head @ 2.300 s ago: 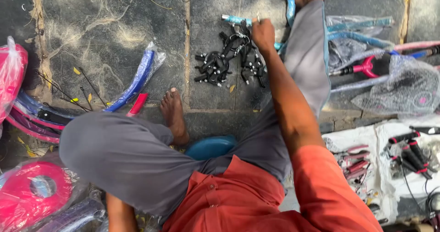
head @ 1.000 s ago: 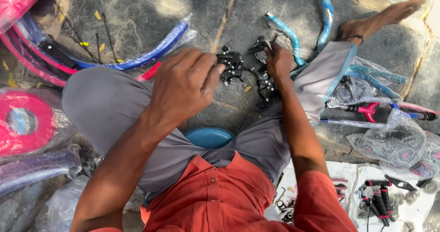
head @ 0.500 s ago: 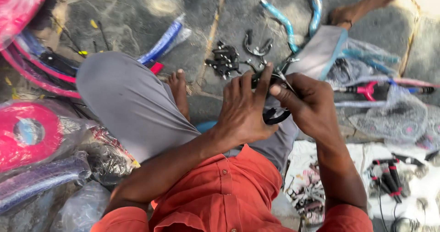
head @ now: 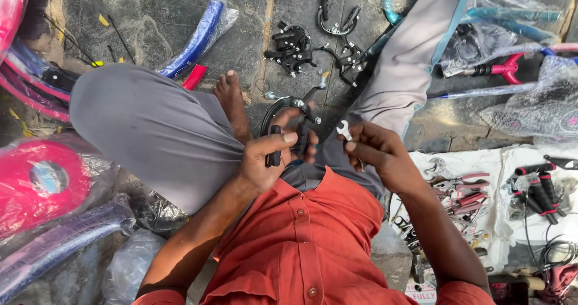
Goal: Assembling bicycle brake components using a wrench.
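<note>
My left hand [head: 271,157] is closed around a black bicycle brake caliper [head: 288,119], thumb laid across one of its arms and fingers curled behind it, holding it just above my lap. Right beside the caliper, my right hand [head: 376,154] pinches a small silvery spanner [head: 345,130] between thumb and fingertips, its open end pointing up close to the caliper's curved arm; whether it touches the caliper I cannot tell. Below the caliper is my orange shirt [head: 301,239], and to its left my bent knee in grey trousers [head: 150,133], with my bare foot [head: 232,100] resting on the stone floor [head: 144,22] just left of the caliper.

To the right of the caliper, beyond my right forearm, a white cloth [head: 481,160] holds red-handled pliers [head: 460,187] and black-handled tools [head: 539,187].

Beyond the caliper, further out on the floor, lies a pile of more black brake calipers [head: 313,43]. Left of that pile a blue bicycle part in clear plastic wrap [head: 195,40] lies slanted. Well to the caliper's left sits a pink wrapped part [head: 42,181].
</note>
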